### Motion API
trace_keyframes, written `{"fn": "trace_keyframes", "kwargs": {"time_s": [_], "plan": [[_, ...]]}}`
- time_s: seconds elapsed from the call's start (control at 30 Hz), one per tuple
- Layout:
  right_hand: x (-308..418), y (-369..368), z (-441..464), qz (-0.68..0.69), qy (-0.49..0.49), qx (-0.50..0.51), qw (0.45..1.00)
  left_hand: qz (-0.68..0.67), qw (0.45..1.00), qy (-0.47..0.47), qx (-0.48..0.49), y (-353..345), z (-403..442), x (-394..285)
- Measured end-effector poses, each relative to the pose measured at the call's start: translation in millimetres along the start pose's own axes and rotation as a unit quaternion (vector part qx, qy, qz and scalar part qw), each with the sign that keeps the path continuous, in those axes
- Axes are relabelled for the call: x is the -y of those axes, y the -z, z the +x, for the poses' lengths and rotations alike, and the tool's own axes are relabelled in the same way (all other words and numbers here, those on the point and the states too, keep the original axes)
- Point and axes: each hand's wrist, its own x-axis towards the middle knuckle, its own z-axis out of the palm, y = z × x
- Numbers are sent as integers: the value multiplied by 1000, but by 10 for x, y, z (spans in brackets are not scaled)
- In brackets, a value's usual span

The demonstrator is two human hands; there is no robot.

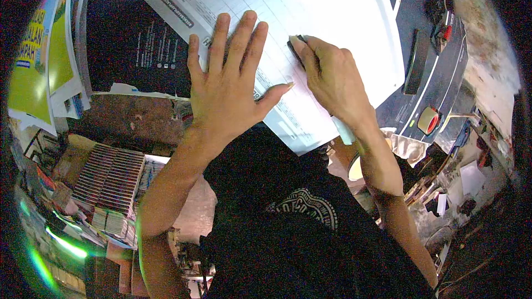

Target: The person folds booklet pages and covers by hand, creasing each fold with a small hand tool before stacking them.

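Observation:
A large white printed sheet (332, 11) with ruled lines and text lies over a dark work surface (138, 27). My left hand (230, 77) rests flat on its left part, fingers spread and thumb stretched out to the right. On the same sheet, my right hand (335, 75) is closed around a small dark, flat-edged tool (296, 50). Only that tool's end shows beyond the fingers, so its exact kind cannot be made out. The right-hand side of the sheet is washed out by bright light.
To the right are a black bar (415, 61), a roll of tape (428, 120) and a dark tool with a red part (443, 27). Posters (55, 50) hang at the left edge. Bundled stacks (108, 174) stand low on the left.

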Motion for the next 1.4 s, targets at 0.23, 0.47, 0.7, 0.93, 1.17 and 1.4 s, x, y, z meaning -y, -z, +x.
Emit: {"fn": "trace_keyframes", "kwargs": {"time_s": [0.23, 0.47, 0.7, 0.93, 1.17, 1.4], "plan": [[7, 13, -28, -1, -6, 2, 1000, -2, 1000, 0, -3, -6, -7, -4], [-3, 8, -9, -8, -13, 13, 1000, -4, 1000, -2, 1, -2, -5, -2], [-72, -17, 1, -13, 13, 7, 1000, -4, 1000, 3, 7, 0, -1, -16], [-122, -36, -23, -13, 36, 3, 999, -24, 1000, 6, 0, 4, -1, -17], [-113, -72, -68, -48, 56, -10, 997, -34, 999, 3, -8, 6, -3, -20], [-105, -133, -147, -98, 97, -31, 990, -32, 999, 0, -10, 23, -5, -15]]}}
